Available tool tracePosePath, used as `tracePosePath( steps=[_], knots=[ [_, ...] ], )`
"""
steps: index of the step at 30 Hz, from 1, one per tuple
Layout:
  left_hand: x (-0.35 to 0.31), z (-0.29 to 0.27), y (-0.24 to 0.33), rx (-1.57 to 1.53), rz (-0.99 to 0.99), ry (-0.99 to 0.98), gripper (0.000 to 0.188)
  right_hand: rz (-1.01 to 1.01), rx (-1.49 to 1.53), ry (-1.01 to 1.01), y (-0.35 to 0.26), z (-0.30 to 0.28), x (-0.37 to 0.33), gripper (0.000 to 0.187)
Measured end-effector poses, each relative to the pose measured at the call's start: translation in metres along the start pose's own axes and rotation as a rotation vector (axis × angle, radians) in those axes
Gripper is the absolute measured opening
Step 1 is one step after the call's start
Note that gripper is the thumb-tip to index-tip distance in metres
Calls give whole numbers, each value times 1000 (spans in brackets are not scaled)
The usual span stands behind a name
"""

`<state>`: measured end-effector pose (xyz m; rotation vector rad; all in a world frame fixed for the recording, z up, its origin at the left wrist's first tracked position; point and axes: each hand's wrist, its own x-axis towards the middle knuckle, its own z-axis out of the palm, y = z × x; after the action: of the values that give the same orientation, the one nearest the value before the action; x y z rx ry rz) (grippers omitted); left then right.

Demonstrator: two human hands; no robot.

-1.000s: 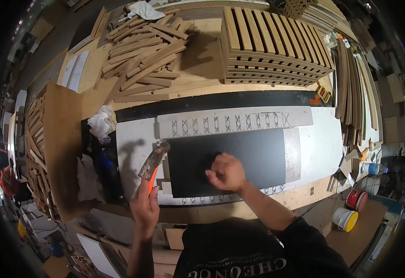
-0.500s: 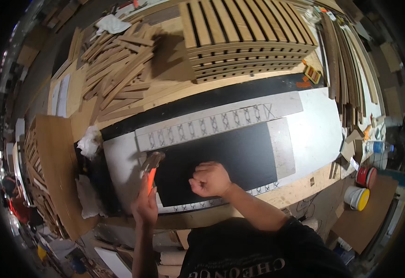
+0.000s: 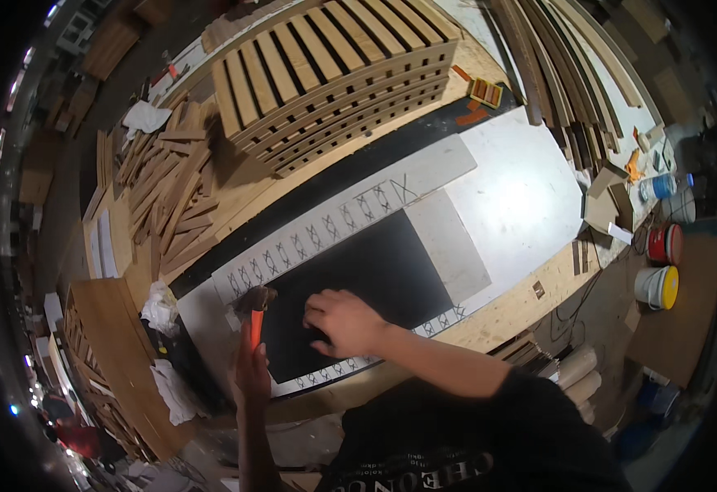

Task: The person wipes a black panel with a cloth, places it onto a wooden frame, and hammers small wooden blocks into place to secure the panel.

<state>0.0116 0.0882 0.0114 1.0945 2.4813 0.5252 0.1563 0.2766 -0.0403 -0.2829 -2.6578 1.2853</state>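
Observation:
My left hand [image 3: 249,373] is wrapped round the orange handle of a hammer [image 3: 257,318]. The hammer's dull metal head points away from me, over the left edge of a black panel [image 3: 375,271]. My right hand [image 3: 344,322] is above the panel's near left part with its fingers apart and bent, and I see nothing in it. Whether its fingertips touch the panel, I cannot tell. Pale strips with drawn cross marks run along the panel's far side [image 3: 313,234] and near side [image 3: 358,365]. A plain grey strip [image 3: 454,246] borders its right end.
A stack of slatted wood panels [image 3: 334,66] stands at the back of the bench. Loose wood strips [image 3: 170,189] are heaped at the left, with crumpled white plastic [image 3: 160,305] nearer. Long dark boards [image 3: 551,66] lie at the back right. Red [image 3: 664,244] and white-yellow [image 3: 656,287] buckets stand right.
My right hand has opened from a fist with fingers apart. The whole view has turned, so the bench now slants up to the right. The hammer stays in my left hand.

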Motion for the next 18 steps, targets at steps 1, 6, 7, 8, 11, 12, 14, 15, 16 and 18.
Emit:
tracePosePath(
  steps=[1,6,7,8,11,12,14,15,16,18],
  knots=[
    [-4,-2,9,-26,-79,-31,48,77,-246,-66,-11,-14,-13,44],
    [4,22,34,63,210,55,44,320,-527,-337,-5,-52,-53,62],
    [11,31,44,110,303,100,43,317,-508,-333,0,-53,-57,55],
    [18,31,59,121,195,-60,47,329,-510,-363,1,-54,-57,54],
    [25,24,73,35,119,-140,48,334,-457,-364,1,-49,-59,54],
    [27,22,82,43,99,-161,49,326,-532,-305,4,-46,-60,55],
    [27,34,86,-8,168,-106,49,325,-529,-293,3,-46,-61,55],
    [28,39,87,-61,232,-43,49,315,-530,-283,3,-47,-62,54],
    [34,44,91,-59,237,-48,49,320,-527,-287,3,-48,-62,54],
    [47,51,102,166,286,-154,48,323,-505,-292,3,-48,-62,54]
  ],
)
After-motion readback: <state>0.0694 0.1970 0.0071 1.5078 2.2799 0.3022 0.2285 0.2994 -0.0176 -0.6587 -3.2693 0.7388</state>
